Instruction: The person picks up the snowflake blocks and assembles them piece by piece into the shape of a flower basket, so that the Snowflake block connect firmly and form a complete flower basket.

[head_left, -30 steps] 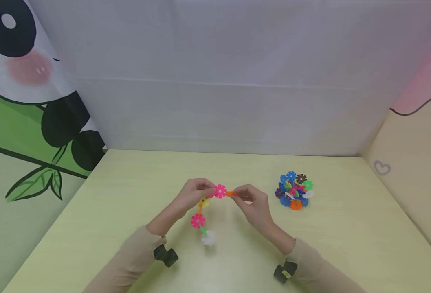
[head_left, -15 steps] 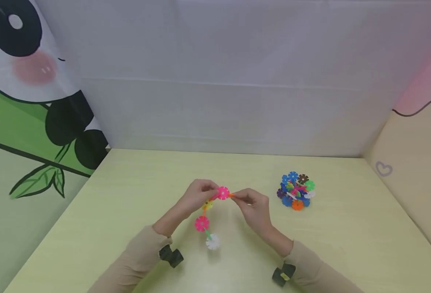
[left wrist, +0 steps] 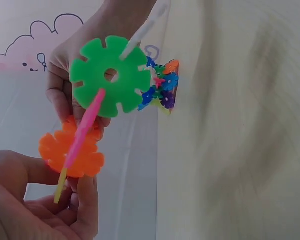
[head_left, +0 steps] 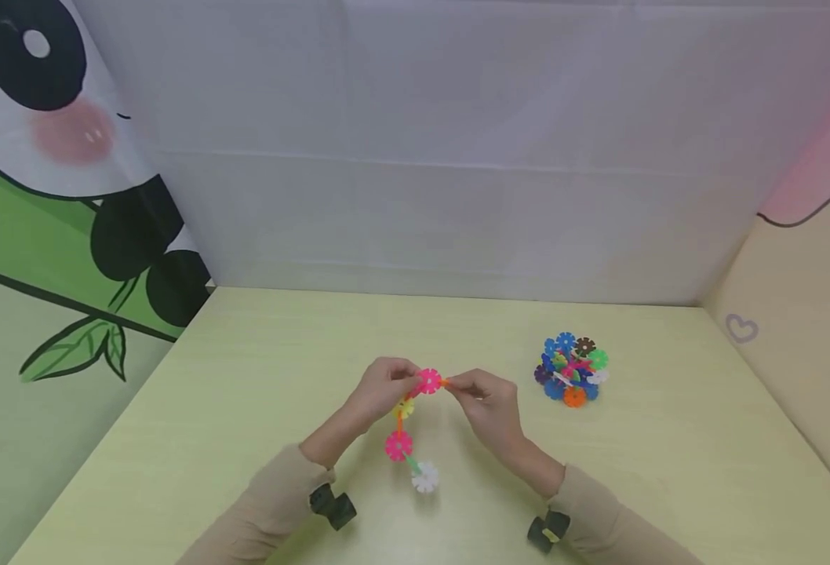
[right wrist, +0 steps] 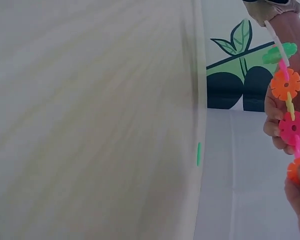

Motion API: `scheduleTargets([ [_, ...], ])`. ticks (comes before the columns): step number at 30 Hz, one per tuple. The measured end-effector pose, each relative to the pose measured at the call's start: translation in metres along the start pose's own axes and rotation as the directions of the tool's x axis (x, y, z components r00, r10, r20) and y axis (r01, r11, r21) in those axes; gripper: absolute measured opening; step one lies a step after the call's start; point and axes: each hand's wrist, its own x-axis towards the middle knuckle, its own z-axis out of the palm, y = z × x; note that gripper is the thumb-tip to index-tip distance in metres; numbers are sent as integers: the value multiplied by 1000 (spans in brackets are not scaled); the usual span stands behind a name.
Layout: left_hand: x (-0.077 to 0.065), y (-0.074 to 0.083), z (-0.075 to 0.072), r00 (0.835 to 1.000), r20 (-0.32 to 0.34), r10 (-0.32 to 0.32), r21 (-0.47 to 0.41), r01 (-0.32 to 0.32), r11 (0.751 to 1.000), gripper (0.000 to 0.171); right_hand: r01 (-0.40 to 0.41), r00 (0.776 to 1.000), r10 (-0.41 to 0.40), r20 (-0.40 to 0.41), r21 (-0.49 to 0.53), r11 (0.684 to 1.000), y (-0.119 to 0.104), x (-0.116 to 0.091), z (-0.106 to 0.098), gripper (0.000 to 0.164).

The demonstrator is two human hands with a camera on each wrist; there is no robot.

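Slotted plastic snowflake discs form a hanging chain. In the head view, its pink disc (head_left: pixel 429 381) is between both hands, above a yellow disc (head_left: pixel 404 407), a lower pink disc (head_left: pixel 398 446) and a white end disc (head_left: pixel 425 477). My left hand (head_left: pixel 387 386) pinches the chain beside the upper pink disc. My right hand (head_left: pixel 489 406) pinches an orange disc (right wrist: pixel 299 171) at the other end, mostly covered by fingers in the head view. A green disc (left wrist: pixel 111 76) and another orange disc (left wrist: pixel 72 155) of the chain show large in the left wrist view.
A pile of loose snowflake discs (head_left: pixel 574 396) in many colours lies on the pale table (head_left: pixel 288 333), right of my hands. A grey back wall (head_left: pixel 443 227) and printed side panels (head_left: pixel 796 329) enclose the table. A thin green streak (right wrist: pixel 199 154) is unclear.
The hands have come slightly closer together, and the orange disc between them shows less. My left hand and the hanging chain have shifted a little right and toward me.
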Motion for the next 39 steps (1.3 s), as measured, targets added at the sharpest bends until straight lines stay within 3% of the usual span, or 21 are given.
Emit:
scheduleTargets([
  [6, 1, 2, -7, 997, 13, -78, -7, 78, 997, 18, -164, 985, 158, 72, 81, 983, -8, 11, -6, 10],
  [9, 0, 7, -10, 994, 35, -99, 3, 99, 995, 20, -93, 992, 90, 89, 32, 995, -9, 13, -9, 12],
  [12, 1, 6, -13, 994, 8, -107, 26, 107, 994, 19, -35, 996, 36, 79, -13, 999, -3, 13, -14, 14],
  [15, 1, 3, -18, 992, -19, -128, 29, 129, 991, 19, -158, 985, 154, 75, 41, 987, 10, 13, -18, 12],
  [18, 1, 3, -20, 987, -2, -158, 4, 158, 987, 21, -334, 942, 325, 86, 140, 932, 22, 12, -21, 8],
  [20, 1, 6, -19, 988, 14, -157, 7, 157, 988, 23, -385, 922, 371, 111, 183, 904, 25, 11, -20, 9],
  [22, 2, 8, -17, 988, 25, -155, 14, 155, 988, 23, -398, 916, 378, 132, 209, 893, 22, 11, -19, 9],
  [24, 4, 10, -14, 987, 29, -160, 23, 159, 987, 22, -392, 918, 366, 150, 217, 894, 16, 12, -18, 9],
  [27, 5, 12, -12, 986, 30, -165, 32, 164, 986, 21, -341, 937, 315, 154, 193, 920, 6, 14, -16, 10],
  [33, 5, 10, -10, 986, 30, -164, 24, 163, 986, 21, -127, 984, 116, 132, 82, 988, -2, 14, -14, 12],
  [36, 5, 11, -9, 988, 44, -151, 23, 151, 988, 21, -43, 991, 36, 127, 53, 998, -2, 15, -13, 14],
  [39, 4, 11, -9, 991, 55, -126, 24, 125, 992, 19, -19, 992, 13, 124, 45, 999, -3, 15, -12, 13],
])
